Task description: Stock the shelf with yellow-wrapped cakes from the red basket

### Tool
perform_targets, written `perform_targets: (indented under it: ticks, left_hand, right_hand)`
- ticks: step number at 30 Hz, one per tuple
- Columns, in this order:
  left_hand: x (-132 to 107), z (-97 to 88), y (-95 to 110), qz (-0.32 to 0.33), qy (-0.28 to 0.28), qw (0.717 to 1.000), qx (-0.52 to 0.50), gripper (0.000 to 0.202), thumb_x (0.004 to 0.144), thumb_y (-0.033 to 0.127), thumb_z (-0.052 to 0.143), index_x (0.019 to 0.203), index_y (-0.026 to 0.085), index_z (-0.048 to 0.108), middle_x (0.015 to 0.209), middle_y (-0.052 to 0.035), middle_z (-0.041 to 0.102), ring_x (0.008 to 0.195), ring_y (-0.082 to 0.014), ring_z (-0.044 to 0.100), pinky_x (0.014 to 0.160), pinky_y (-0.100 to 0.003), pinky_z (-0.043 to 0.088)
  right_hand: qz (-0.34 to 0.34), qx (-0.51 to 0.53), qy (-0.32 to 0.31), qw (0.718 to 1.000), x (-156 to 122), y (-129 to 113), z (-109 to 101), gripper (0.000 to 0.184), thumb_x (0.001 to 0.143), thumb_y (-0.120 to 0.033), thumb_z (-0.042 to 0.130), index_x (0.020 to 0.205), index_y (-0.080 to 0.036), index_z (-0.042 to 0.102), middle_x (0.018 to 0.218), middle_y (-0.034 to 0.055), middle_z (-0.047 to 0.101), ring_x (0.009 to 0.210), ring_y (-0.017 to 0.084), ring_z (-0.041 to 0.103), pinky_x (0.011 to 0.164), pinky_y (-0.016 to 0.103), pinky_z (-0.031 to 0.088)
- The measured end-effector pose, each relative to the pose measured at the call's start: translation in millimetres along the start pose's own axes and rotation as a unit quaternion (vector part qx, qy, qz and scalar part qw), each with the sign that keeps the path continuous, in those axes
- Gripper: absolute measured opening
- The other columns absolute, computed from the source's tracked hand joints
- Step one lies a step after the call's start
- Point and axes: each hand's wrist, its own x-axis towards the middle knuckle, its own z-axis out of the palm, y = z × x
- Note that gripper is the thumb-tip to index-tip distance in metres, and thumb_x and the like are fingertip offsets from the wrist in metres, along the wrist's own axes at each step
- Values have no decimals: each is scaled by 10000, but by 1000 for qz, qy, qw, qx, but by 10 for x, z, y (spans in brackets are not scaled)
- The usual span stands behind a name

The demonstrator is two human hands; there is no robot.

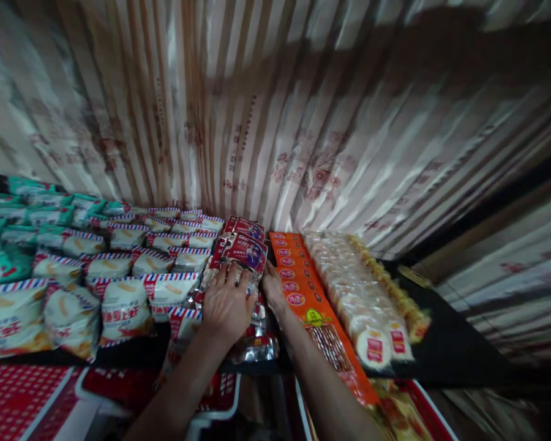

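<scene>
Forearms [179, 386], red packets [245, 252], lengthwise toward curtain [248, 110]

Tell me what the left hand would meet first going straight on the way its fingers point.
The left hand would likely meet the red packets just ahead first; behind them hangs striped sheeting, though depth is unclear.

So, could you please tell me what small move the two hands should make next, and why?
Perhaps square up the red packets: they overlap unevenly, the left hand lies on them, and the right hand is at their right side.
</scene>
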Motion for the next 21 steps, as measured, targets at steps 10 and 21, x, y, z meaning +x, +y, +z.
perform_targets:
  ticks: [10,21]
  left_hand:
    - [16,-6,-32,-8,28,999,-34,489,899,330,457,1348,137,447,1423,-158,440,1319,-310,402,1080,-472,355]
    - [-13,-73,-167,44,104,990,-89,451,874,126,388,1314,72,465,1435,-202,403,1380,-278,311,1110,-438,344]
  right_hand:
    - [-204,-116,82,969,-424,-607,-129,460,917,-404,374,1240,-140,568,1388,126,490,1317,218,407,1122,453,289]
    - [-351,-213,46,911,-893,-743,-55,333,941,-246,405,1227,-172,558,1341,125,526,1303,229,418,1066,506,366]
